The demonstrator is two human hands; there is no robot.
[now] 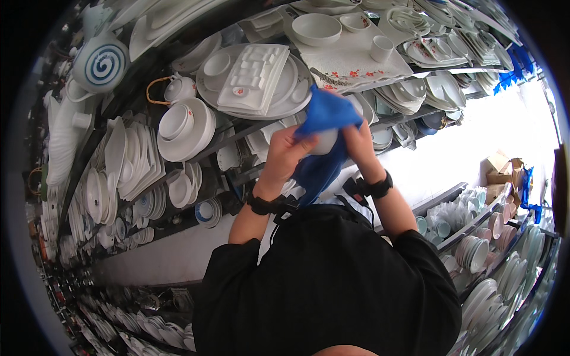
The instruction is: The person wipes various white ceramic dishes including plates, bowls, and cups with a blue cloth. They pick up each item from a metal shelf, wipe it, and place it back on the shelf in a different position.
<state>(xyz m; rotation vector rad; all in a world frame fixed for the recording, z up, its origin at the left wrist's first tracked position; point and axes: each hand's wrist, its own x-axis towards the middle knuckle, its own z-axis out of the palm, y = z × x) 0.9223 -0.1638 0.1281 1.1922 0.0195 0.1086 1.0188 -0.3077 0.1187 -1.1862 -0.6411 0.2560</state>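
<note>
Both my hands are raised before the shelf, around a white ceramic piece [325, 142] and a blue cloth [331, 111]. My left hand [289, 149] grips the white piece from the left, thumb against its side. On the other side, my right hand [358, 140] has its fingers in the blue cloth, which is draped over the top of the piece and hangs down below it. The cloth hides most of the piece, so its exact shape cannot be made out. Some blur shows on the cloth.
Close behind my hands, a shelf holds a large round plate [207, 89] stacked with dishes, a small teapot [180, 89] and a rectangular platter [356, 66] with red flowers. Stacked bowls [187, 129] stand left. Lower right, racks carry more plates [474, 253]; cardboard boxes [503, 173] lie beyond.
</note>
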